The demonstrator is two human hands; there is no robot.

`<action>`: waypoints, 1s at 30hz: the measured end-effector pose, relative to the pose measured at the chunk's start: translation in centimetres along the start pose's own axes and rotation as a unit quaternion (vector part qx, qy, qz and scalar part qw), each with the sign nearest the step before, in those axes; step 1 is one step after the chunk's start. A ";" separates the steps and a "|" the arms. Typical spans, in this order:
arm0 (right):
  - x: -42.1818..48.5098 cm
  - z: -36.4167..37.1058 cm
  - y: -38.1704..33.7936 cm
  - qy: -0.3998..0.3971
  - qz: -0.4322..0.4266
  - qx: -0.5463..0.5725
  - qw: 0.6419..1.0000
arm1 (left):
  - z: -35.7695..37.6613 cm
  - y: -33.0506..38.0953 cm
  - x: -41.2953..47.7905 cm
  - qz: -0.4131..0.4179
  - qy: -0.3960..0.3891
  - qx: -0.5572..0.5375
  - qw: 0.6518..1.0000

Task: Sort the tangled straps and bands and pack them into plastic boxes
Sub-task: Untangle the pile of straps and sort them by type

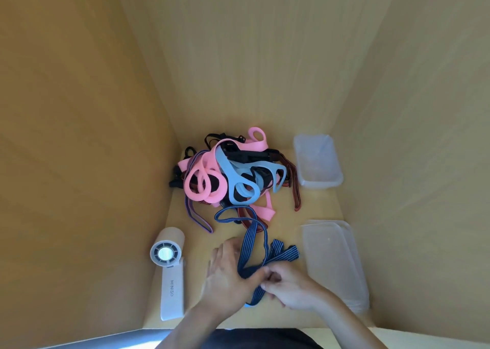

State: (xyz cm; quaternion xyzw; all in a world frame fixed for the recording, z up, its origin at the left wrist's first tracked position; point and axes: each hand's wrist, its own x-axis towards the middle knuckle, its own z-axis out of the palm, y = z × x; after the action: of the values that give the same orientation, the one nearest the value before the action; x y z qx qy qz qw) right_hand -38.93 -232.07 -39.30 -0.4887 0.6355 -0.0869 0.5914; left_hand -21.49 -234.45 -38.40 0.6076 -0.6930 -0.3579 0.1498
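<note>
A tangled heap of pink, light blue, black and dark red straps and bands lies at the back of the wooden surface. A dark blue striped strap trails from the heap toward me. My left hand lies flat with straight fingers beside and partly under this strap. My right hand pinches the blue strap where it folds, near its loose ends. One clear plastic box stands open at the back right. Two more clear boxes or lids lie stacked at the near right.
A white handheld fan lies at the near left. A thin purple band curls out of the heap toward the fan. Tall wooden walls close in the surface on the left, back and right.
</note>
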 end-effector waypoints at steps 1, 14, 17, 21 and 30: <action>0.1 0.3 -0.2 -0.001 -0.003 0.001 1.000 | 0.2 -0.2 0.1 -0.011 -0.032 -0.015 0.999; -0.2 -0.3 0.0 0.007 -0.029 0.011 1.000 | -1.8 -1.7 -0.5 0.174 -0.040 0.031 0.983; -0.5 -1.2 0.2 0.020 -0.023 0.027 0.999 | -2.3 -2.1 -0.5 0.240 -0.016 0.178 0.954; -0.9 -2.4 0.4 0.046 0.013 0.054 0.997 | -2.9 -1.2 -0.6 0.275 -0.029 0.223 0.935; -1.0 -4.0 -3.1 0.119 0.033 0.423 0.898 | -3.2 -0.1 -0.8 0.280 -0.033 0.175 0.943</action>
State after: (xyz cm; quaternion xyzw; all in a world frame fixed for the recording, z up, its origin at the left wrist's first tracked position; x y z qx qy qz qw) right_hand -40.85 -234.76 -35.40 -0.1568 0.6201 -0.3855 0.6651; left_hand -19.19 -234.72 -36.12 0.3932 -0.8916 -0.1943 0.1126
